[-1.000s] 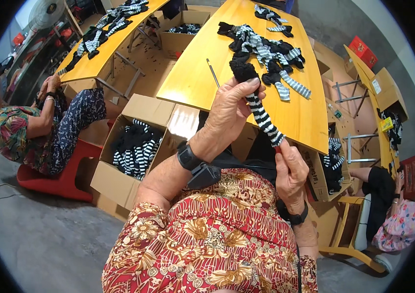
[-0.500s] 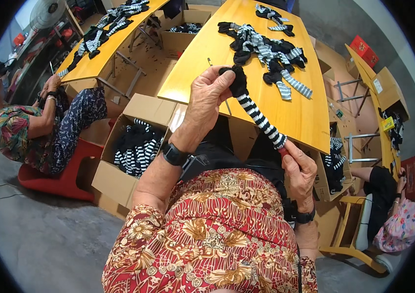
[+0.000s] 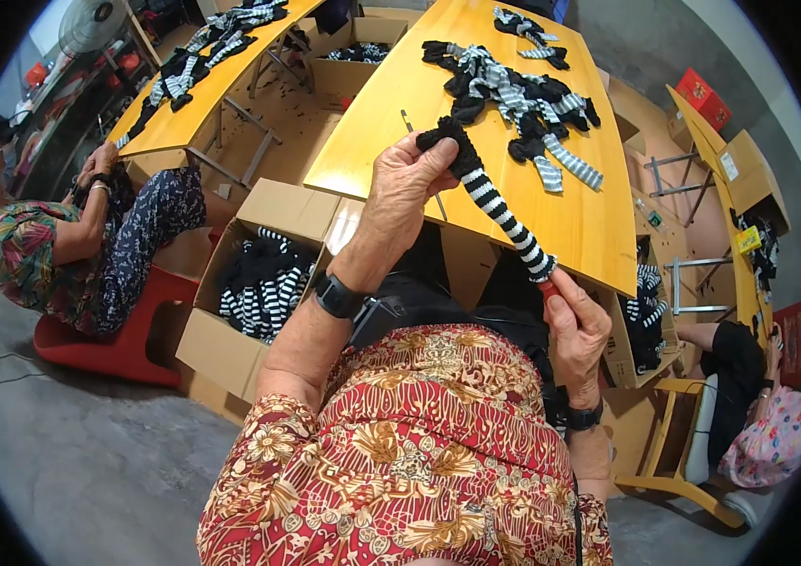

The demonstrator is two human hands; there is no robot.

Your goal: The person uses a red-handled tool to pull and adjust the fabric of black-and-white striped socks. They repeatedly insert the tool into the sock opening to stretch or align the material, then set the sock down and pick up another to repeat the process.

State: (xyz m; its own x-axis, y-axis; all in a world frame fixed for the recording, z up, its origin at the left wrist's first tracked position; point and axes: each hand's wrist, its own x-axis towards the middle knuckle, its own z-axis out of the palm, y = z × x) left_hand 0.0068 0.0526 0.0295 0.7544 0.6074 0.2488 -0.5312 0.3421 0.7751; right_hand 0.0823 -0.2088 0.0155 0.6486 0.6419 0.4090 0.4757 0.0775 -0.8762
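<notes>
A knitted piece [image 3: 506, 219], black at one end with a long black-and-white striped tube, is stretched slantwise between my hands above the table's near edge. I cannot tell whether it is a sock or a long-cuffed glove. My left hand [image 3: 400, 189] pinches its bunched black end between thumb and fingers. Lower and to the right, my right hand [image 3: 578, 325] grips the rim of the striped end. A bit of red shows at the right fingertips; what it is stays unclear. On the yellow table [image 3: 363, 141], a thin dark rod [image 3: 441, 206] lies partly behind my left hand.
A heap of black and grey-striped knits [image 3: 504, 94] lies across the table. Open cartons of striped knits stand left [image 3: 264, 283] and right [image 3: 646, 321] of my lap. One person [image 3: 51, 236] sits at the left table, another [image 3: 764, 424] at the right.
The black end has shifted slightly right in my left hand and spreads more above the thumb. My right hand has barely moved. The left co-worker's hands have moved slightly.
</notes>
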